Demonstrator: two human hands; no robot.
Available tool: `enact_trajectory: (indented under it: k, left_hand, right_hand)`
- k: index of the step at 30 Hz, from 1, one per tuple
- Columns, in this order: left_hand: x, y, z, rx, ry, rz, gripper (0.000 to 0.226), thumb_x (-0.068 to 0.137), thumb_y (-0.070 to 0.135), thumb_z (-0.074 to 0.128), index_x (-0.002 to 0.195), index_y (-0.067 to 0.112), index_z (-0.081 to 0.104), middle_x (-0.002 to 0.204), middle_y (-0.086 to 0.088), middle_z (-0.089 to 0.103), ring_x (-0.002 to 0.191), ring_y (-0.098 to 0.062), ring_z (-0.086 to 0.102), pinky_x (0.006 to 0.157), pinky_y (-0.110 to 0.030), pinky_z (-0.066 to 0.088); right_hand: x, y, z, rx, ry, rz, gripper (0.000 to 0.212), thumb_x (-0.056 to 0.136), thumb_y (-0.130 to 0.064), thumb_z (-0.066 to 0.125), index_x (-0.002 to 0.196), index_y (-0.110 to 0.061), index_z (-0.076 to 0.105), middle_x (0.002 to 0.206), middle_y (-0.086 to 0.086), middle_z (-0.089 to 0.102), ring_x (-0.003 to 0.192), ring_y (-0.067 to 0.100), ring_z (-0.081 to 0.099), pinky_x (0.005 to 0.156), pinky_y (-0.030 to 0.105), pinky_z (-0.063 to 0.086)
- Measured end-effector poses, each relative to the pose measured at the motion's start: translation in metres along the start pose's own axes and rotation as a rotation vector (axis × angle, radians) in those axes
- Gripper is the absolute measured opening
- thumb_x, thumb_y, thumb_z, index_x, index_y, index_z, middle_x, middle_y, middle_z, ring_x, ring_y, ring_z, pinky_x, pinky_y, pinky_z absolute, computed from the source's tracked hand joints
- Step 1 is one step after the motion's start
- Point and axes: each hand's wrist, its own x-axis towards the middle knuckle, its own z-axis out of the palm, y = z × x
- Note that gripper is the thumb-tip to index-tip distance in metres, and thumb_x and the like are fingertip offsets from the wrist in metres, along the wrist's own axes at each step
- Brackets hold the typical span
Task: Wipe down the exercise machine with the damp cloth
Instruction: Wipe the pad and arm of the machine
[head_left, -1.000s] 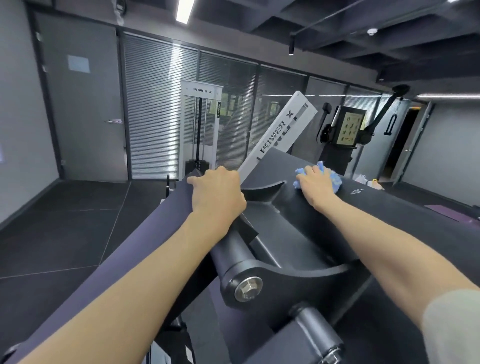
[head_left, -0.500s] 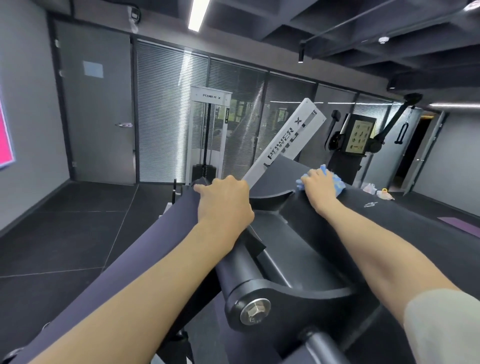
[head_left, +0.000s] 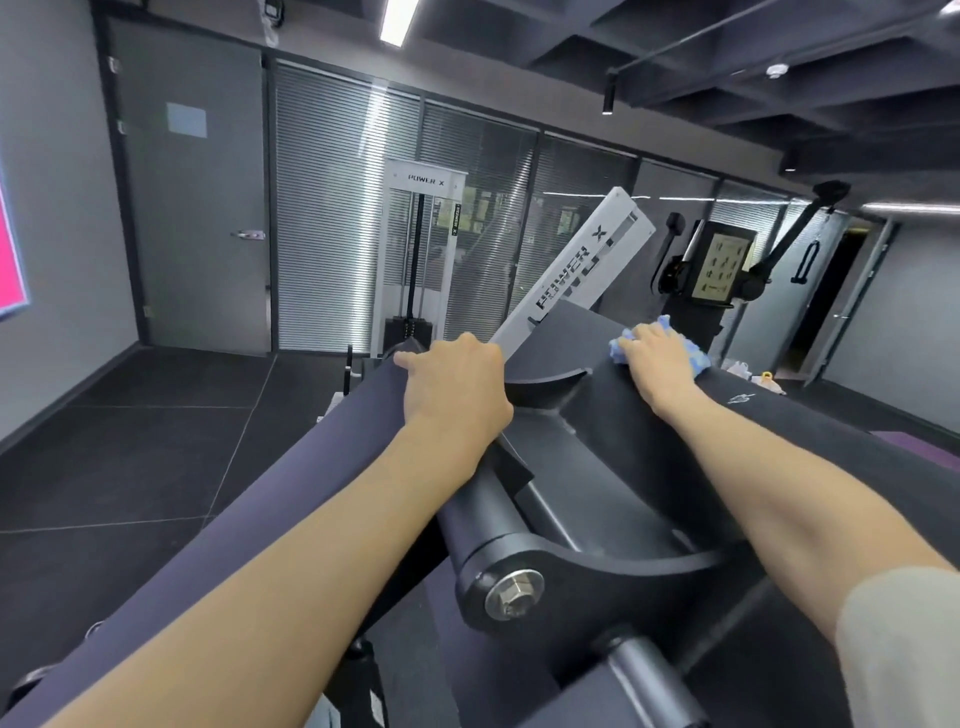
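The exercise machine has a black steel frame (head_left: 597, 566) with a large bolt (head_left: 514, 595), a white arm marked POWER X (head_left: 576, 270) and dark padded surfaces. My left hand (head_left: 457, 387) grips the upper edge of the left pad (head_left: 311, 467), fingers curled over it. My right hand (head_left: 657, 364) holds a bunched blue cloth (head_left: 619, 351) and presses it onto the far end of the right pad (head_left: 779, 431). The cloth shows on both sides of the hand; the rest of it is hidden beneath.
A white cable tower (head_left: 426, 182) stands ahead by the blinds, and a black station with a chart panel (head_left: 722, 265) is at the right. A grey door (head_left: 192, 208) is at the left. Small bags (head_left: 748, 371) lie on the dark tiled floor (head_left: 130, 441).
My right hand has slid the blue cloth a little farther along the right pad. My left hand keeps its grip on the left pad.
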Motion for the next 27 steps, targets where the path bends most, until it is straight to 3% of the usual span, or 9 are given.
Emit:
enact_trajectory:
  k: [2, 5, 7, 10, 14, 19, 22, 24, 27]
  left_hand:
    - [0.001, 0.0, 0.001, 0.0, 0.001, -0.005, 0.011, 0.085, 0.009, 0.049, 0.079, 0.013, 0.041, 0.065, -0.001, 0.027, 0.083, -0.031, 0.051, 0.092, -0.051, 0.043]
    - [-0.001, 0.0, 0.001, 0.002, 0.005, -0.004, 0.002, 0.085, 0.009, 0.049, 0.086, 0.011, 0.05, 0.073, -0.003, 0.033, 0.088, -0.03, 0.051, 0.092, -0.049, 0.043]
    - [-0.002, -0.001, 0.001, 0.009, -0.01, -0.005, 0.014, 0.086, 0.01, 0.049, 0.098, 0.008, 0.056, 0.08, -0.004, 0.036, 0.097, -0.033, 0.054, 0.093, -0.051, 0.043]
    - [-0.003, -0.001, 0.0, 0.012, -0.027, -0.008, 0.02, 0.087, 0.011, 0.049, 0.104, 0.008, 0.058, 0.087, -0.006, 0.042, 0.102, -0.032, 0.053, 0.095, -0.053, 0.041]
    - [-0.004, -0.002, 0.0, 0.001, -0.039, 0.009, 0.024, 0.086, 0.01, 0.049, 0.108, 0.009, 0.059, 0.096, -0.007, 0.054, 0.102, -0.034, 0.053, 0.096, -0.057, 0.038]
    - [-0.005, -0.003, 0.0, 0.031, -0.057, 0.045, 0.033, 0.087, 0.007, 0.047, 0.118, 0.008, 0.058, 0.112, -0.01, 0.059, 0.111, -0.04, 0.051, 0.099, -0.068, 0.031]
    - [-0.007, -0.005, 0.0, 0.014, -0.07, 0.063, 0.031, 0.086, 0.008, 0.046, 0.114, 0.01, 0.059, 0.111, -0.01, 0.06, 0.112, -0.037, 0.05, 0.1, -0.068, 0.029]
    - [-0.009, -0.006, 0.0, 0.004, -0.089, 0.07, 0.031, 0.086, 0.009, 0.046, 0.114, 0.011, 0.059, 0.112, -0.01, 0.06, 0.114, -0.037, 0.049, 0.101, -0.069, 0.027]
    - [-0.009, -0.006, -0.001, 0.037, -0.103, 0.087, 0.031, 0.088, 0.01, 0.044, 0.116, 0.011, 0.058, 0.115, -0.011, 0.058, 0.115, -0.037, 0.048, 0.101, -0.07, 0.026]
  right_hand:
    - [-0.006, 0.006, -0.002, -0.018, 0.01, -0.059, 0.02, 0.059, 0.018, 0.067, 0.061, -0.001, 0.061, 0.067, 0.022, 0.055, 0.07, 0.035, 0.059, 0.064, 0.043, 0.046]
    - [-0.029, 0.002, 0.002, -0.08, -0.13, -0.155, 0.033, 0.067, 0.012, 0.055, 0.066, -0.02, 0.054, 0.08, 0.012, 0.058, 0.082, 0.029, 0.053, 0.067, 0.038, 0.037]
    - [-0.041, 0.003, 0.001, -0.06, -0.182, -0.225, 0.042, 0.06, 0.015, 0.058, 0.062, -0.025, 0.046, 0.073, 0.004, 0.054, 0.071, 0.025, 0.049, 0.059, 0.032, 0.037]
    - [-0.049, 0.009, -0.015, -0.074, -0.216, -0.256, 0.033, 0.067, 0.013, 0.051, 0.07, -0.02, 0.049, 0.081, 0.004, 0.049, 0.076, 0.023, 0.043, 0.063, 0.03, 0.034]
    - [-0.06, 0.021, -0.042, -0.065, -0.138, 0.045, 0.018, 0.088, -0.004, 0.049, 0.09, -0.013, 0.065, 0.097, 0.007, 0.053, 0.089, 0.026, 0.049, 0.075, 0.032, 0.033]
    - [-0.098, 0.033, -0.044, -0.027, -0.049, -0.241, 0.025, 0.071, 0.011, 0.044, 0.068, -0.007, 0.061, 0.065, 0.009, 0.054, 0.059, 0.03, 0.054, 0.054, 0.033, 0.041]
    - [-0.12, 0.031, -0.063, -0.083, -0.211, -0.348, 0.034, 0.084, 0.007, 0.054, 0.105, -0.015, 0.069, 0.102, 0.003, 0.065, 0.094, 0.026, 0.06, 0.075, 0.03, 0.046]
    - [-0.122, 0.035, -0.074, -0.147, -0.315, -0.346, 0.053, 0.08, 0.01, 0.05, 0.126, -0.015, 0.059, 0.12, 0.004, 0.058, 0.113, 0.025, 0.053, 0.089, 0.035, 0.044]
    - [-0.106, 0.042, -0.072, -0.239, -0.274, -0.147, 0.061, 0.071, 0.011, 0.05, 0.129, -0.01, 0.051, 0.127, 0.008, 0.051, 0.121, 0.03, 0.046, 0.094, 0.041, 0.039]
